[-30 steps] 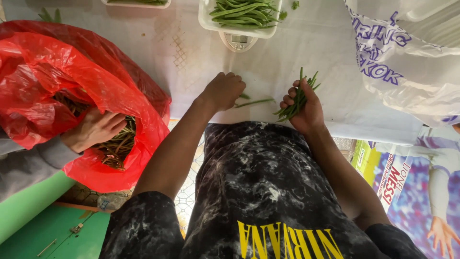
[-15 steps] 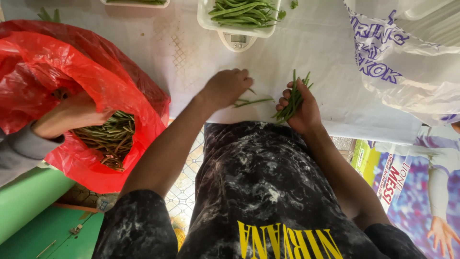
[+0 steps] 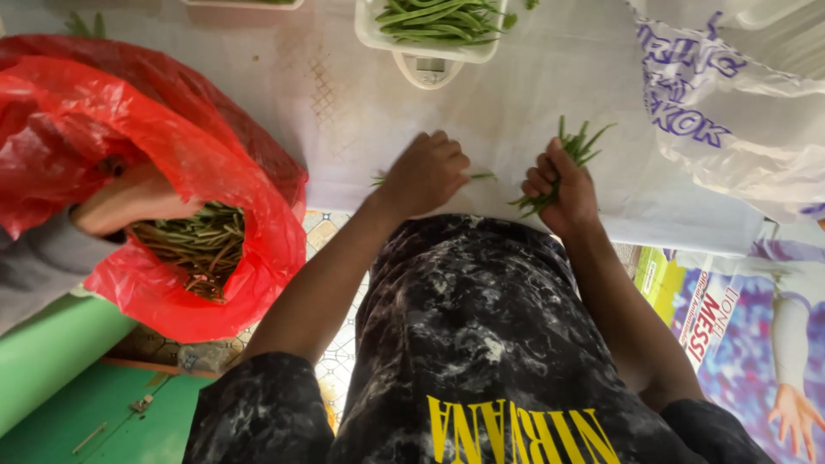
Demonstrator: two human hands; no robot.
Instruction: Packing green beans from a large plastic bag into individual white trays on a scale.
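Gripping a bean bunch [image 3: 569, 163], right hand [image 3: 560, 187]; left hand [image 3: 423, 174] curled over loose beans [image 3: 478, 176]; white tray [image 3: 371, 27] bean-filled.

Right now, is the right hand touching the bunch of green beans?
Touching. The head view shows the right hand closed around the bunch of green beans, whose ends stick out above and below the fingers.

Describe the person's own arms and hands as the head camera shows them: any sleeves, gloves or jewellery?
Both the left hand and the right hand are bare, with no gloves, rings or watch visible. The forearms are uncovered. Short sleeves of a black-and-grey marbled T-shirt end near the elbows.
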